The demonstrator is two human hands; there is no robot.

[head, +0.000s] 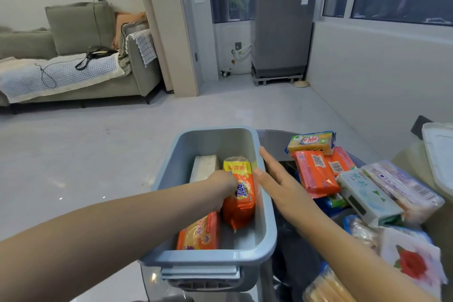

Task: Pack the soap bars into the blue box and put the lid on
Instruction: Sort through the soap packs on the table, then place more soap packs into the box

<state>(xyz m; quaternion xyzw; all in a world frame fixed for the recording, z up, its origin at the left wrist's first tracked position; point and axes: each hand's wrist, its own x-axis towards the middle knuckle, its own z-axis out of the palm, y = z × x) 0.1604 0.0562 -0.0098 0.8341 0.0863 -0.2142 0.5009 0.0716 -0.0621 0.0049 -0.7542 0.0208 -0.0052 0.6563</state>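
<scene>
The blue box (263, 206) is sitting at the near edge of the worktop (289, 247), and everything else is easiest to place from it. Inside it, the left hand (224, 185) is reaching down onto an orange-wrapped soap bar (241, 200) standing on end against the box's right wall; the fingers are hidden behind the wrapper, so I cannot tell whether that grip is clamped on the bar or only nudging it. It looks as if the bar is being stood upright to leave room for more. A pale bar (204, 167) is leaning at the box's far end, and another orange bar (199, 230) is lying at its near end.

The right hand (282, 186) is lying flat along the outside of the box's right rim, fingers straight and spread, holding nothing, seemingly steadying the box.

Just right of the box, the loose soap pile (343, 179) is waiting, well within that hand's reach. Farther right of the box, at the frame's edge, a pale lid (438, 154) is resting, not yet needed.
</scene>
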